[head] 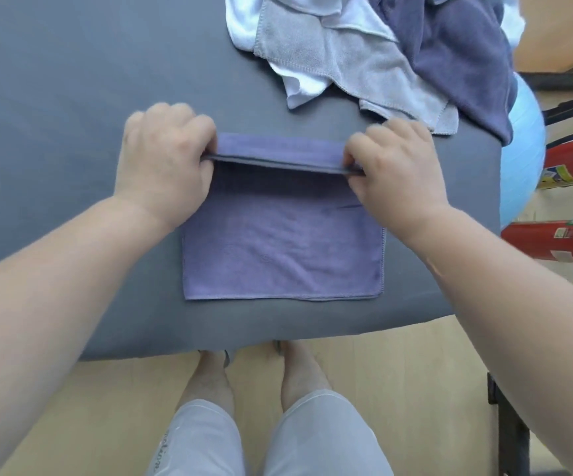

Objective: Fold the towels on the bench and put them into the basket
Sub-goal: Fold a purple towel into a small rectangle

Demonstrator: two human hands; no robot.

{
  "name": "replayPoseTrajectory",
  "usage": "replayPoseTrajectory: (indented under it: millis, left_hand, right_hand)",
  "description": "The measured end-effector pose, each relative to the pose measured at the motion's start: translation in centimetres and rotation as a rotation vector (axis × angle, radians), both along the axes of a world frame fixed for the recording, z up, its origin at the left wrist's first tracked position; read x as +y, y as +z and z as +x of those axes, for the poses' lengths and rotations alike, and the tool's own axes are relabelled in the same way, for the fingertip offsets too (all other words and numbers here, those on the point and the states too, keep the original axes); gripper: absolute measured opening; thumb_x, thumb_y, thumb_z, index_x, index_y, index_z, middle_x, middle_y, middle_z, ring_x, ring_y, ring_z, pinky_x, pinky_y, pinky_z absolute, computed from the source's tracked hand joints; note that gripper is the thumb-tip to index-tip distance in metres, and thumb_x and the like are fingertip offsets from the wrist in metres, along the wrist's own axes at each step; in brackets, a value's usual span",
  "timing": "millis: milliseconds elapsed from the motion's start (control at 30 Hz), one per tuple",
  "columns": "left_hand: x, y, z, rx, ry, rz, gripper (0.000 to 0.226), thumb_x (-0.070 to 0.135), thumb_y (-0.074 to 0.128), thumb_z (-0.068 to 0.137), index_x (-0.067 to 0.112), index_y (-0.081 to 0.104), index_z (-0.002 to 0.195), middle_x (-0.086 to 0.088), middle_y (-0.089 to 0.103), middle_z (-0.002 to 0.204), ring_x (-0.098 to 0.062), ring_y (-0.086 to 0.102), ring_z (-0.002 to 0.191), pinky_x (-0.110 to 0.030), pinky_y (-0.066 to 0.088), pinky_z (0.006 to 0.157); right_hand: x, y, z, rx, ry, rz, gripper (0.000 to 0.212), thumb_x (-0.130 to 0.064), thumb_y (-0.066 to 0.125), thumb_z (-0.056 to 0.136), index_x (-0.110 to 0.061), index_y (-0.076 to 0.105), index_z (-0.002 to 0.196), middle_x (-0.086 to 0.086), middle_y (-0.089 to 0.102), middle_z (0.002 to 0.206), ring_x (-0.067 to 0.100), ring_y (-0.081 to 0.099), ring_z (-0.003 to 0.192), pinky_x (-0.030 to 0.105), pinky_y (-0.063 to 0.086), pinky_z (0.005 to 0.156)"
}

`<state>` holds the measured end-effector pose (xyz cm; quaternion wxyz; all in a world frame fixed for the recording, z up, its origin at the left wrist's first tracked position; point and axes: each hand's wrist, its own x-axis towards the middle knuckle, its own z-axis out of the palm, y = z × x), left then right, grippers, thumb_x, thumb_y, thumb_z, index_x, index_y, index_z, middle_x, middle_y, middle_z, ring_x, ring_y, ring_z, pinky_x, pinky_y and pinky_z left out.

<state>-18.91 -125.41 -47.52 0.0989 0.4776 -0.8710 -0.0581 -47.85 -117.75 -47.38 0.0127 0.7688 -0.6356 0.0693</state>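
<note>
Now pinching far edge of purple towel (278, 249), left grip (166, 156) and right grip (395, 166) at opposite corners, above grey tabletop (54, 115).

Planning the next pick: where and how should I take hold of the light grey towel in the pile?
Take the light grey towel by its near right corner, coming from the near side. That corner lies flat and free on the bench, while farther up a white towel and the dark blue towel overlap it.
</note>
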Motion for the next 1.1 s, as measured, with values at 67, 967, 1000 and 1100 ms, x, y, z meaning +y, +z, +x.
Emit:
replayPoseTrajectory:
  millis: [67, 967, 1000, 1100]
  left_hand:
    - [2.7, -0.4, 1.2, 0.056, -0.043, 0.025, 0.012, 0.004, 0.052, 0.069, 0.011, 0.058, 0.077, -0.012, 0.054, 0.077, -0.035, 0.048, 0.071, -0.040, 0.032, 0.062]
    - [13.5, -3.5, 5.7, -0.030, -0.244, 0.325, 0.020, 0.020, 0.052, 0.080, 0.010, 0.057, 0.064, -0.004, 0.047, 0.063, -0.028, 0.042, 0.060, -0.041, 0.043, 0.052]
    - [13.4, -3.3, 5.7, -0.037, -0.245, 0.357, 0.030, 0.033, 0.053, 0.083, 0.012, 0.058, 0.063, -0.002, 0.049, 0.061, -0.028, 0.046, 0.059, -0.039, 0.045, 0.051]
    - [12.3, -2.2, 4.8, 0.041, -0.177, 0.274, 0.044, 0.045, 0.053, 0.091, 0.014, 0.060, 0.060, 0.000, 0.049, 0.057, -0.026, 0.050, 0.056, -0.032, 0.042, 0.048]
  right_hand:
    - [3.1, -0.2, 0.3, -0.012, 0.058, -0.012, 0.010, -0.007, 0.058, 0.074, -0.017, 0.059, 0.078, 0.005, 0.050, 0.071, 0.031, 0.049, 0.071, 0.040, 0.036, 0.075]
    - [14.9, -2.0, 4.0, -0.013, -0.134, 0.381, 0.011, -0.012, 0.066, 0.064, -0.017, 0.058, 0.070, -0.001, 0.046, 0.073, 0.028, 0.041, 0.070, 0.036, 0.032, 0.066]
    - [14.6, -1.6, 4.3, -0.010, -0.143, 0.402, 0.012, -0.025, 0.067, 0.066, -0.018, 0.058, 0.068, -0.002, 0.045, 0.070, 0.027, 0.041, 0.069, 0.036, 0.033, 0.066]
    - [12.3, -0.2, 5.7, -0.112, -0.197, 0.319, 0.042, -0.057, 0.061, 0.075, -0.017, 0.054, 0.064, -0.002, 0.042, 0.064, 0.026, 0.040, 0.068, 0.035, 0.031, 0.064]
